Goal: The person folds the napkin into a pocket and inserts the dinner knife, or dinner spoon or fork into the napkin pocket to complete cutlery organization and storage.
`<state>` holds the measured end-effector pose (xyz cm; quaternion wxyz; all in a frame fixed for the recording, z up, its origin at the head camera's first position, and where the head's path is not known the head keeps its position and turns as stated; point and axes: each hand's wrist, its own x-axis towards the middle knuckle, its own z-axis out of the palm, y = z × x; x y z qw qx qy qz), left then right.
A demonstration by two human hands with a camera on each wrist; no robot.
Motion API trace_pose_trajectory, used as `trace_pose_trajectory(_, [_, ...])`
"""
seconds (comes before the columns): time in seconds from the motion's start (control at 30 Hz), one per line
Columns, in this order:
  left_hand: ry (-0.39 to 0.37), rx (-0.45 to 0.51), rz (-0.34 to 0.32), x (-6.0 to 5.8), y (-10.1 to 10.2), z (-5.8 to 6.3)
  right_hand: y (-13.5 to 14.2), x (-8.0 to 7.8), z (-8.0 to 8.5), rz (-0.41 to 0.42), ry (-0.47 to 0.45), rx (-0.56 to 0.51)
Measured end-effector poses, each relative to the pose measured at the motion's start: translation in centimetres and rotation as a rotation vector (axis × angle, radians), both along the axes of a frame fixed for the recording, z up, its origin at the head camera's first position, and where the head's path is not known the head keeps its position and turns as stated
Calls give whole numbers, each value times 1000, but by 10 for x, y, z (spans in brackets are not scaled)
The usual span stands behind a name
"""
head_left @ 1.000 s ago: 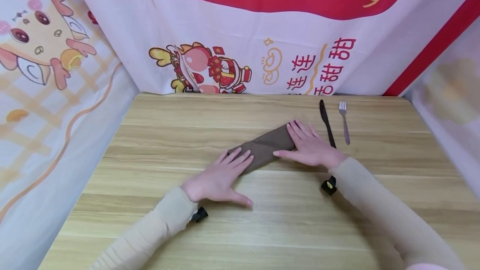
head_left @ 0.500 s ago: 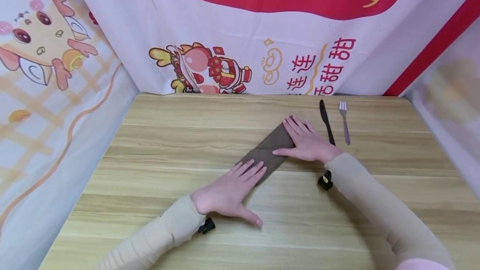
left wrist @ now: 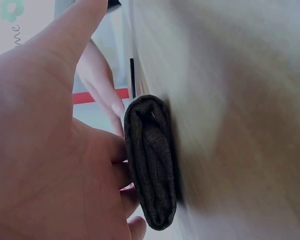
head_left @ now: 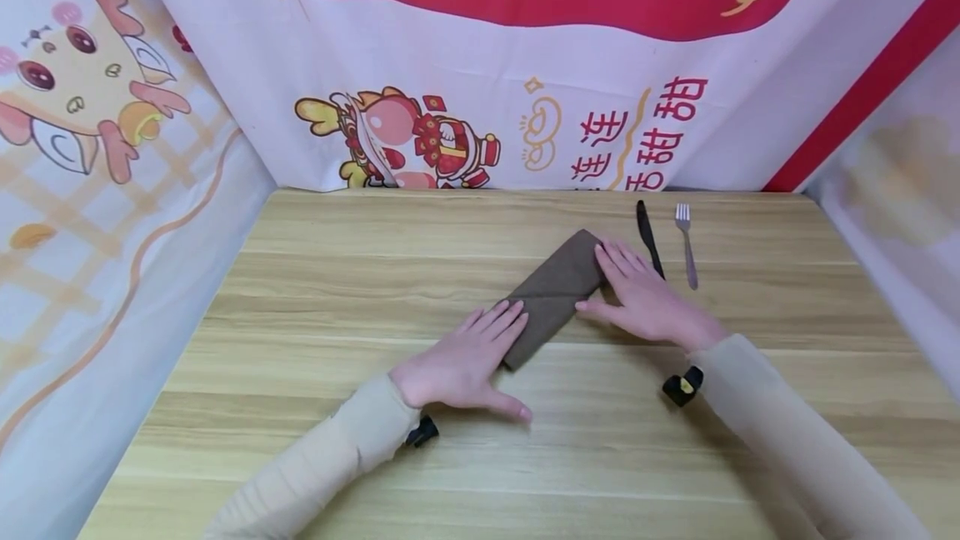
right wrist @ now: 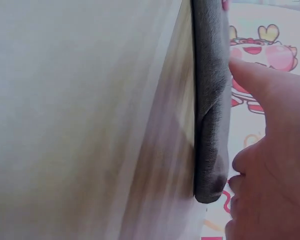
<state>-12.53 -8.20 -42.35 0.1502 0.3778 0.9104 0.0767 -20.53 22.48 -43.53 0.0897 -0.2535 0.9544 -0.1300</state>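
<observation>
A folded dark brown cloth (head_left: 558, 277) lies diagonally on the table in the head view. My left hand (head_left: 461, 363) rests straight fingertips on its near end, thumb spread out to the side. In the left wrist view the end of the folded cloth (left wrist: 152, 165) shows several layers stacked together, with fingers over its top. By the cloth's right long edge is my right hand (head_left: 651, 304), fingers extended near the far end. The right wrist view has the right hand (right wrist: 275, 150) alongside the cloth (right wrist: 210, 110); whether its fingertips touch, I cannot tell.
A black knife (head_left: 647, 230) lies beyond the right hand, its handle end partly hidden. Right of it is a fork (head_left: 686, 244), tines pointing away. The wooden table (head_left: 360, 273) meets a printed curtain (head_left: 465, 40) at the back.
The cloth has turned counterclockwise, its near end shifting right and toward me. My left hand moved right with it. The right hand first followed, then slid right to the cloth's edge.
</observation>
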Motion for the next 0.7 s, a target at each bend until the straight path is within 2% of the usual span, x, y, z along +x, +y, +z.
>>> trace_pose_trajectory(0.2, [-17, -7, -12, -4, 1, 1, 5, 22, 0, -36, -64, -22])
trace_pose_trajectory(0.33, [-21, -13, -17, -3, 1, 1, 3, 28, 0, -37, -78, -46])
trace_pose_trajectory(0.47, [-26, -16, -13, -2, 0, 0, -1, 24, -2, -42, -89, -60])
trace_pose_trajectory(0.7, [-3, -36, -45, 1, 3, -3, -9, 5, -8, -65, -102, -74])
